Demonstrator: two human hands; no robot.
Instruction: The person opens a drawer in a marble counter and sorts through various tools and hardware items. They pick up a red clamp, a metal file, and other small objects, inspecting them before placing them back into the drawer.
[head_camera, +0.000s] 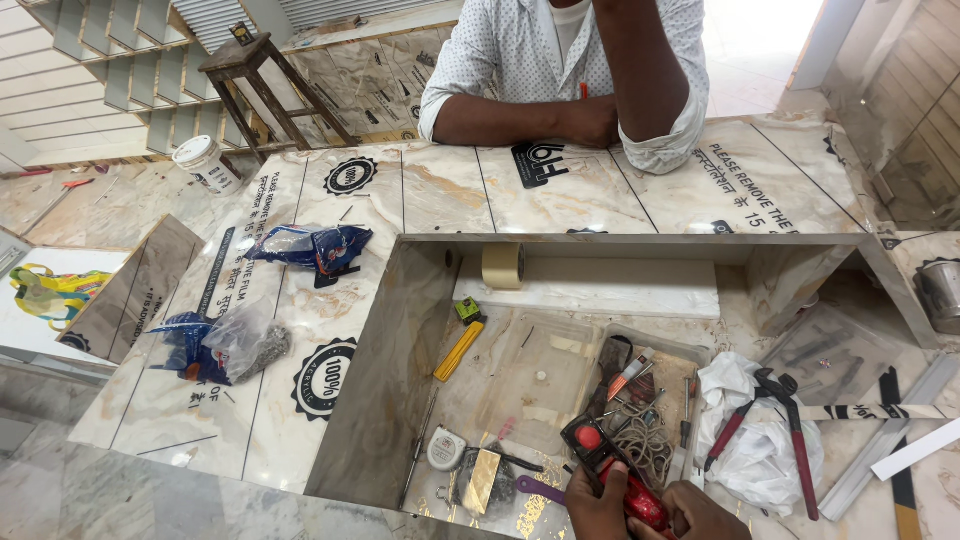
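Both hands at the bottom edge, about 6 o'clock in frame, fingers curled around one red tool (630, 495). Left hand (597, 508) grips its near end; right hand (703, 515) closes on it from the 3 o'clock side. Tool's black head (590, 440) points toward 11 o'clock, over the recess in the tiled counter (440, 190).

Inside the recess: yellow level (459, 349) at 10 o'clock of the hands, tape measure (446, 448) at 9 o'clock, a purple-handled piece (540, 489) just beside the left hand. Clear tray (690, 352) at 12 o'clock holds twine (645, 440) and small tools. Masking tape roll (503, 265) stands on edge against the far wall.

Red pliers (790, 425) lie on a white bag (750, 440) at 2 o'clock. Blue packets (315, 247) on the counter at 10 o'clock, well apart.

Another person leans on the counter's far edge, forearms (520, 122) crossed.
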